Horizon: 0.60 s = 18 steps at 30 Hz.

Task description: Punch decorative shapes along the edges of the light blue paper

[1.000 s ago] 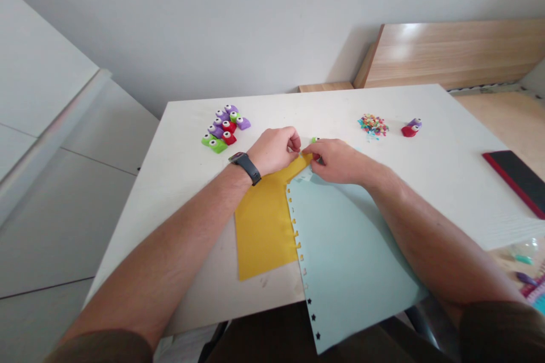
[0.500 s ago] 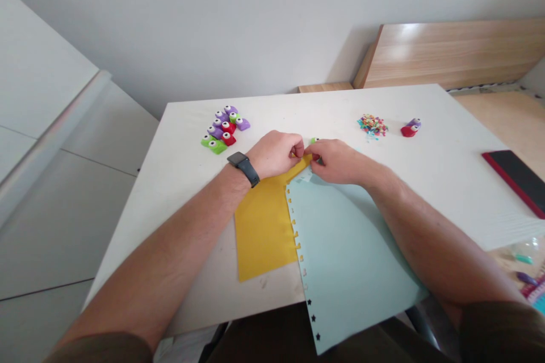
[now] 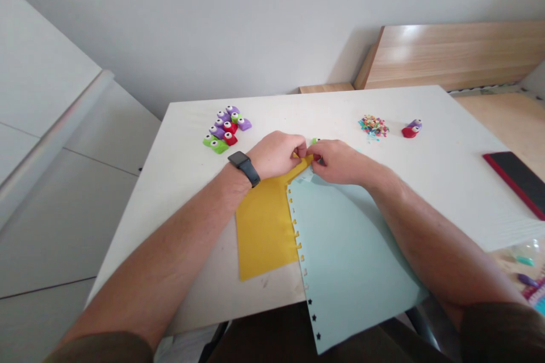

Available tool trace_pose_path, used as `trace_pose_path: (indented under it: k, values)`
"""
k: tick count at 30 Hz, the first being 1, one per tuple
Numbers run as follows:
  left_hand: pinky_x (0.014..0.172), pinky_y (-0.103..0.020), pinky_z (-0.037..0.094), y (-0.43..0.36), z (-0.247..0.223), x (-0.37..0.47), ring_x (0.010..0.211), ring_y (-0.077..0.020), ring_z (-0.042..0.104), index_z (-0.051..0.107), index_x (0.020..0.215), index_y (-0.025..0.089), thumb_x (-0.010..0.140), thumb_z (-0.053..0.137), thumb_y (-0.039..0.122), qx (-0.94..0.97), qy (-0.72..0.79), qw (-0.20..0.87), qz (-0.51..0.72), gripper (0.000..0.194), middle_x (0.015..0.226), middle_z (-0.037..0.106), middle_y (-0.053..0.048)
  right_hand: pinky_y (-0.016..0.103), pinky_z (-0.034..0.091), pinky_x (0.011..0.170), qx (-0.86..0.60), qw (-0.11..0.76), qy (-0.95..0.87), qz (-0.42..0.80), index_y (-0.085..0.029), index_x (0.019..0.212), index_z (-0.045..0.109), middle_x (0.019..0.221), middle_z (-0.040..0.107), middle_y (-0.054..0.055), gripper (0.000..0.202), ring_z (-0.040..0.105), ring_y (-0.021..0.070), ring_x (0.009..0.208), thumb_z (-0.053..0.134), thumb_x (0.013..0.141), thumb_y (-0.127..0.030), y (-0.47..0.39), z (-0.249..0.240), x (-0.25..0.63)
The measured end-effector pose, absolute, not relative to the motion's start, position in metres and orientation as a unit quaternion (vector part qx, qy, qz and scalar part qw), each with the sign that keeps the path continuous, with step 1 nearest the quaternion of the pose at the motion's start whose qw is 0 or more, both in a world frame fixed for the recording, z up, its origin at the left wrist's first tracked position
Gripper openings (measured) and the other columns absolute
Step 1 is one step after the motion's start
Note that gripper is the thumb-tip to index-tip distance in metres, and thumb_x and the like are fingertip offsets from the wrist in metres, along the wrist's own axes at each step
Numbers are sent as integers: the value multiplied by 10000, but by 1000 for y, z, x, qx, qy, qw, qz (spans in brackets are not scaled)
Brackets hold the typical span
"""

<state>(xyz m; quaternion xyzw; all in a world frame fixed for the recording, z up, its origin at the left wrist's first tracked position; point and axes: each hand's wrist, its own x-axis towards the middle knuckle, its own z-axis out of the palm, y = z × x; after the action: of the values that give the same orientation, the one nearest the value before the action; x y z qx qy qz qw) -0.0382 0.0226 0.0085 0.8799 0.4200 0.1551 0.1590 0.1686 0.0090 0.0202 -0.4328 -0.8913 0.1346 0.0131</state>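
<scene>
Lying partly under L hand (image 3: 277,154): yel. paper (image 3: 266,229).

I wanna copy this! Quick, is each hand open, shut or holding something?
Left hand: fingers curled by the yellow paper; can't tell if it grips anything.
Right hand: fingers bent at the paper's far end; grip can't be told.

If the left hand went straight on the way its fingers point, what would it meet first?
Most likely the right hand, right beside the left hand at the yellow paper; whether they already touch is unclear.
</scene>
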Motion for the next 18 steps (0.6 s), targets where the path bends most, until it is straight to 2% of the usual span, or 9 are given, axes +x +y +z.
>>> trace_pose_path:
  k: [6, 18]
  values:
    - [680, -254, 484, 25, 15, -44, 757, -157, 701, 712, 896, 202, 796, 654, 182, 857, 432, 200, 195, 118, 827, 760, 8, 295, 439, 832, -432, 28, -890, 146, -185, 1192, 736, 1077, 769, 92, 378, 684, 219, 951, 510, 889, -189, 9, 19, 170]
    - [690, -267, 464, 26, 5, -43, 770, -168, 711, 727, 894, 220, 837, 651, 206, 879, 419, 168, 153, 96, 853, 776, 3, 295, 426, 818, -433, 19, -890, 141, -196, 1140, 742, 1058, 768, 90, 336, 675, 215, 937, 509, 897, -192, 8, 21, 169]
